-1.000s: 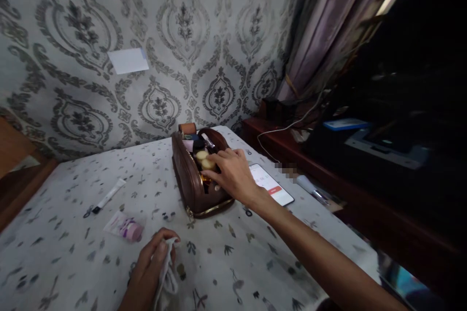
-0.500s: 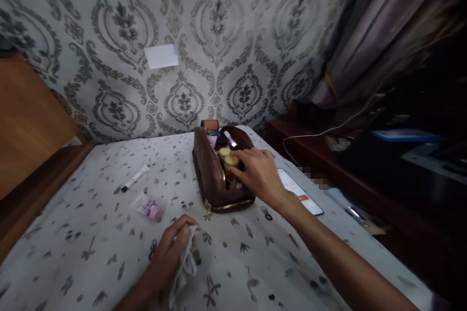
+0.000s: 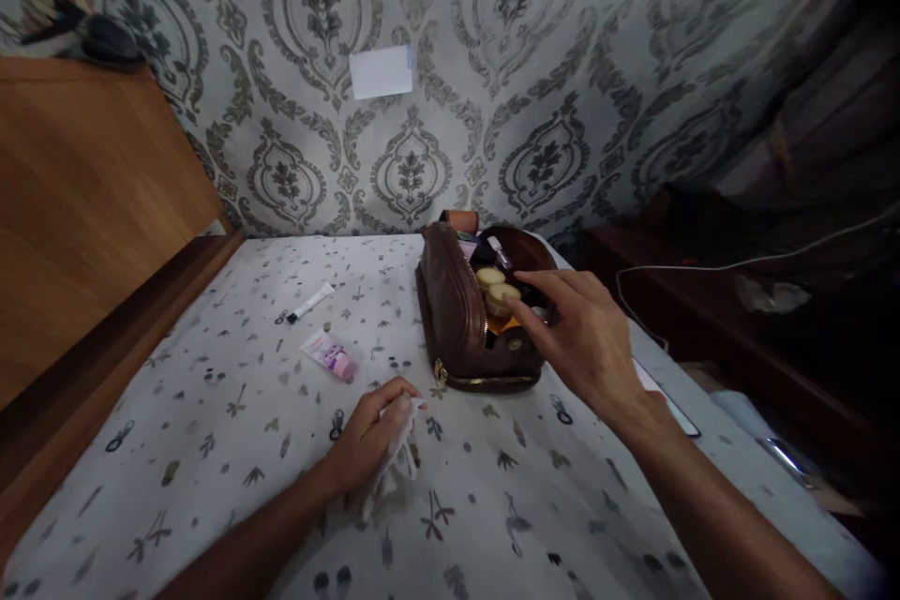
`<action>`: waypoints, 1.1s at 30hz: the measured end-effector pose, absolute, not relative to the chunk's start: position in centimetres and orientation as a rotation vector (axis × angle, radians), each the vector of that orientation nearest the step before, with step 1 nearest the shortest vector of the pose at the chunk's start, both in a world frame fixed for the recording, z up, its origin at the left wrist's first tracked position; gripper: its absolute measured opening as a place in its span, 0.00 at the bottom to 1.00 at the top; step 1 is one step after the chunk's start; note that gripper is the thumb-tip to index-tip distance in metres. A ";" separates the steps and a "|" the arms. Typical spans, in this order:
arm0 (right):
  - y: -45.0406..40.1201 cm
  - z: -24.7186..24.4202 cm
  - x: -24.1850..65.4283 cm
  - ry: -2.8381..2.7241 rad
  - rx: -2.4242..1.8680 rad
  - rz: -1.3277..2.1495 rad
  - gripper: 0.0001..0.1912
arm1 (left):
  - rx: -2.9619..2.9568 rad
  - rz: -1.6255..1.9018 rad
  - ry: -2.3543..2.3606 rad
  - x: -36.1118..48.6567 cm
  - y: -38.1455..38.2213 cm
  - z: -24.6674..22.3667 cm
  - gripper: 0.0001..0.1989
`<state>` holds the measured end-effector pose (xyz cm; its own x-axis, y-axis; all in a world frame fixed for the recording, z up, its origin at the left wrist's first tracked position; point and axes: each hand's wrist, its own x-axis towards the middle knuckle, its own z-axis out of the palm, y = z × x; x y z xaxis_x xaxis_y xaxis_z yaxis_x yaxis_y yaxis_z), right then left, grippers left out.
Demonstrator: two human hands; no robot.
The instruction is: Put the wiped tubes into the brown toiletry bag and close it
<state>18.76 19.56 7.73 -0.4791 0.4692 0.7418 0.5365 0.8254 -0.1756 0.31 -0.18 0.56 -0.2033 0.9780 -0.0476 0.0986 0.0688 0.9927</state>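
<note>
A brown zip-up toiletry bag [image 3: 454, 314] stands unzipped on the patterned sheet. Inside it are two small round jars with yellowish lids [image 3: 502, 298], a slim pale-capped tube [image 3: 499, 253] and dark items hard to make out. My right hand [image 3: 587, 333] hovers at the bag's right side, thumb and fingers apart beside the jars, holding nothing. Bunched in my closed left hand [image 3: 369, 431] is a white cloth [image 3: 397, 469], low in front of the bag. A pink-capped squeeze tube [image 3: 330, 354] and a thin white tube with a black cap [image 3: 311, 302] lie to the left.
A phone [image 3: 667, 398] lies partly behind my right forearm. On the right a white cable [image 3: 738, 268] runs over dark furniture. A wooden board [image 3: 91, 197] borders the left side, with sunglasses [image 3: 109, 39] on top. Patterned wallpaper with a white card [image 3: 381, 72] rises behind.
The view has turned left, so everything sits further right. My right hand has drawn back slightly from the jars, with its fingers spreading. The left hand still grips the cloth.
</note>
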 end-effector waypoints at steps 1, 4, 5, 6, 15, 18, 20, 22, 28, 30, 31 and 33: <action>18.8 7.8 18.6 -2.106 -0.682 -0.083 0.12 | 1.140 1.261 1.471 0.3 -0.2 0.6 0.29; 15.9 7.7 17.8 -2.024 -0.431 0.044 0.08 | 1.118 1.294 1.464 0.2 -0.2 0.6 0.28; 14.9 7.3 17.4 -2.024 -0.341 0.107 0.08 | 1.104 1.315 1.466 0.1 -0.2 0.6 0.27; 14.0 6.9 17.0 -2.025 -0.263 0.166 0.09 | 1.090 1.338 1.478 0.0 -0.2 0.7 0.26; 9.3 0.6 11.8 -2.398 -0.368 0.806 0.11 | 1.192 1.423 2.081 -4.9 -0.5 3.2 0.22; 8.9 -0.2 9.4 -2.525 -0.441 0.993 0.19 | 1.427 1.239 2.348 -7.6 -0.3 2.2 0.22; 8.7 -0.5 7.8 -2.565 -0.463 1.068 0.20 | 1.611 1.113 2.510 -9.2 -0.1 0.7 0.23; 8.4 -0.8 6.6 -2.573 -0.477 1.124 0.18 | 1.803 0.945 2.537 -10.6 0.2 -0.9 0.24; 7.6 -2.2 5.7 -2.419 -0.565 1.256 0.18 | 1.998 0.771 2.495 -13.2 0.4 -3.5 0.23; 7.4 -2.7 5.8 -2.373 -0.568 1.267 0.18 | 1.996 0.737 2.508 -13.5 0.5 -3.5 0.23; 7.4 -2.9 5.8 -2.361 -0.575 1.266 0.17 | 1.995 0.724 2.507 -13.6 0.5 -3.4 0.22; 7.4 -3.3 5.7 -2.351 -0.589 1.258 0.17 | 2.005 0.729 2.500 -13.7 0.7 -3.4 0.23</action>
